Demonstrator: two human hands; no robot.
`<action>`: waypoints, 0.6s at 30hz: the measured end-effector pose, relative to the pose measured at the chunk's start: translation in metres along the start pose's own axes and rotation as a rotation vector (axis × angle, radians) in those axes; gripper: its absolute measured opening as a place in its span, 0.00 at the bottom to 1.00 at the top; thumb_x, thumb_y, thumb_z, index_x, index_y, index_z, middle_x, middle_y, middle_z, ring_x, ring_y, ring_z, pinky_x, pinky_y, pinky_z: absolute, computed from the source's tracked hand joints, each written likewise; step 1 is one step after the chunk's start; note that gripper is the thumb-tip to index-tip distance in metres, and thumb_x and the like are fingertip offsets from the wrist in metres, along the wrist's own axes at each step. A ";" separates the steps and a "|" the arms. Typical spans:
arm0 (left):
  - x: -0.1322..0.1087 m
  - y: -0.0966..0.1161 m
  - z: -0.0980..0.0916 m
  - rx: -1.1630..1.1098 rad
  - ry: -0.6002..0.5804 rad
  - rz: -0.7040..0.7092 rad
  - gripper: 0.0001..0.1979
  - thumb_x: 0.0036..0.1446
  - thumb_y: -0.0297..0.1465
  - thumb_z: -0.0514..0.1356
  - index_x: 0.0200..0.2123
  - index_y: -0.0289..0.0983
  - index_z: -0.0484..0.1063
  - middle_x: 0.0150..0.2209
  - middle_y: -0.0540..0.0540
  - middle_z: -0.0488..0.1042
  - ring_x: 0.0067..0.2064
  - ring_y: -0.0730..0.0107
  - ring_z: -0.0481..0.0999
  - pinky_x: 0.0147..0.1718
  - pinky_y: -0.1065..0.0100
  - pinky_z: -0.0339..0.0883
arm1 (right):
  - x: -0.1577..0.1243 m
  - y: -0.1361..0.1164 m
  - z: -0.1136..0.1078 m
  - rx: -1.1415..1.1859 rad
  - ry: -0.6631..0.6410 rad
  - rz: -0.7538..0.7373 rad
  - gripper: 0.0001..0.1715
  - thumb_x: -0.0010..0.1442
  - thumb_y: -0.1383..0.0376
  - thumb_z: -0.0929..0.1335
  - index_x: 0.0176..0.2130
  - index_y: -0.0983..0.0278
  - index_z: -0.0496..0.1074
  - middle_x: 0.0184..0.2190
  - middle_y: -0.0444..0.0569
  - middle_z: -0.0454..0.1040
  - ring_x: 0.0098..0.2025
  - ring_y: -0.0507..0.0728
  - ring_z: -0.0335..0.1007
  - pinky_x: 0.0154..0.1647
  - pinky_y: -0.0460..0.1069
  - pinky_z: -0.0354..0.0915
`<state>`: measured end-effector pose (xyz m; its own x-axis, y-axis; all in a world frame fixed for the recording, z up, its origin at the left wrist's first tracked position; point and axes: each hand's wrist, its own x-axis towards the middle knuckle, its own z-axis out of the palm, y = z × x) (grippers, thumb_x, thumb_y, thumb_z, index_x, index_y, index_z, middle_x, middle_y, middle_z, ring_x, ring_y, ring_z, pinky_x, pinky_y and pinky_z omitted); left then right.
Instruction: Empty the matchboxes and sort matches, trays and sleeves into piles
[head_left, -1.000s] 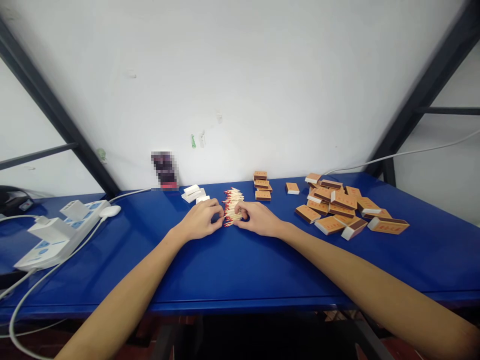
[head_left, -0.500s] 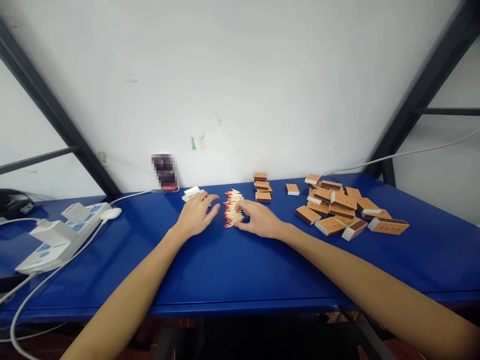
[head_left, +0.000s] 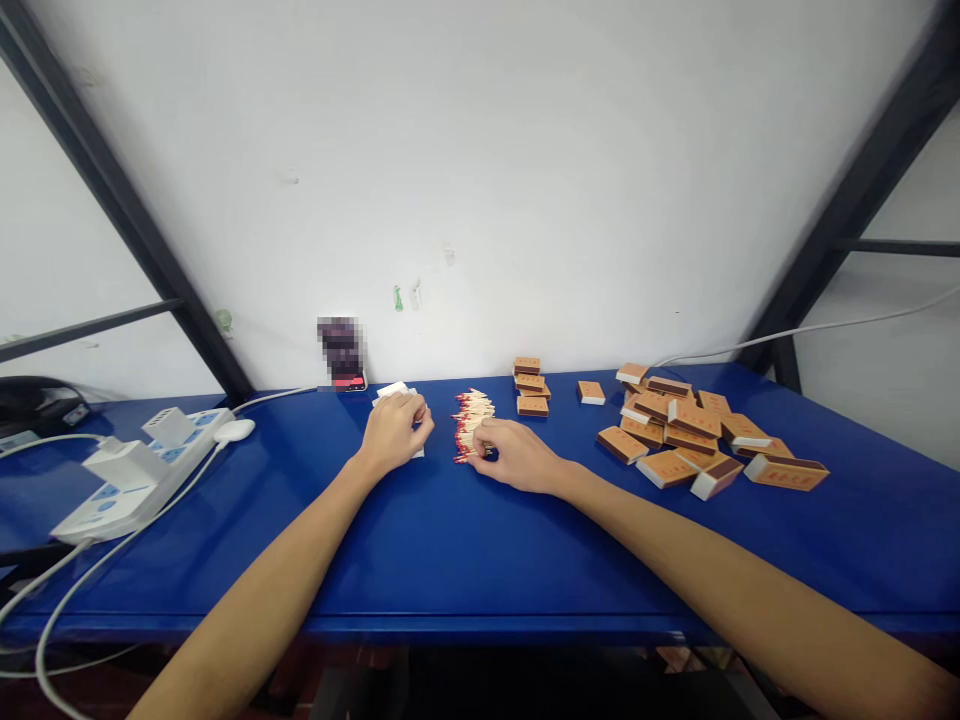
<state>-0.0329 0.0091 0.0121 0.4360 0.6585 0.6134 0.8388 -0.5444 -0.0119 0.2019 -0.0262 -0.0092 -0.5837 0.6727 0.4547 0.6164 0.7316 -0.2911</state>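
A row of wooden matches point(head_left: 472, 412) with red heads facing left lies on the blue table between my hands. My left hand point(head_left: 394, 432) is closed at its left, fingers curled over a white matchbox tray point(head_left: 419, 454), of which only small edges show. Behind that hand are more white pieces point(head_left: 391, 389), seemingly other trays. My right hand point(head_left: 517, 455) reaches in from the right, thumb and forefinger pinched together at the near right side of the matches. Its fingertips appear closed on a few matches, mostly hidden by the hand.
Closed matchboxes point(head_left: 532, 406) are stacked near the wall, with a single matchbox point(head_left: 590, 392) beside them. A large heap of matchboxes point(head_left: 690, 418) lies to the right. At left are a power strip point(head_left: 142, 490) with white cables and a phone point(head_left: 342, 354) leaning on the wall.
My left hand has gone from spread fingers to curled around a white tray. The right thumb and forefinger have drawn together at the matches. The view has shifted slightly.
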 end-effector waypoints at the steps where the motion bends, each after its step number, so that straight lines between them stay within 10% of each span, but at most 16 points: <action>1: 0.001 0.001 0.000 0.010 0.012 -0.009 0.13 0.63 0.32 0.50 0.25 0.39 0.61 0.25 0.47 0.66 0.31 0.63 0.67 0.36 0.62 0.59 | 0.000 -0.001 0.000 -0.017 -0.013 0.000 0.12 0.61 0.66 0.67 0.27 0.62 0.62 0.27 0.43 0.69 0.30 0.51 0.62 0.32 0.46 0.54; 6: 0.000 0.008 -0.011 -0.004 -0.065 0.105 0.15 0.65 0.36 0.52 0.28 0.38 0.69 0.28 0.47 0.71 0.33 0.64 0.70 0.38 0.62 0.63 | 0.000 -0.003 -0.020 -0.158 -0.078 0.079 0.11 0.63 0.64 0.65 0.28 0.62 0.64 0.28 0.43 0.71 0.31 0.51 0.65 0.32 0.46 0.55; 10: -0.008 0.012 -0.013 0.070 -0.165 0.183 0.16 0.64 0.39 0.55 0.49 0.39 0.74 0.50 0.39 0.73 0.54 0.50 0.69 0.53 0.51 0.62 | -0.014 0.011 -0.055 -0.340 -0.104 0.254 0.07 0.64 0.62 0.64 0.38 0.62 0.69 0.39 0.50 0.74 0.40 0.57 0.71 0.37 0.49 0.59; 18: -0.002 -0.012 0.008 0.198 -0.284 -0.021 0.21 0.65 0.41 0.53 0.57 0.42 0.72 0.67 0.35 0.57 0.70 0.36 0.50 0.63 0.36 0.46 | -0.085 0.030 -0.088 -0.677 -0.227 0.463 0.16 0.65 0.61 0.63 0.48 0.67 0.72 0.46 0.61 0.72 0.48 0.67 0.71 0.46 0.57 0.65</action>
<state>-0.0415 0.0190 0.0045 0.4677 0.8019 0.3717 0.8835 -0.4357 -0.1719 0.3166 -0.0709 0.0173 -0.2417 0.9468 0.2126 0.9603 0.2018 0.1927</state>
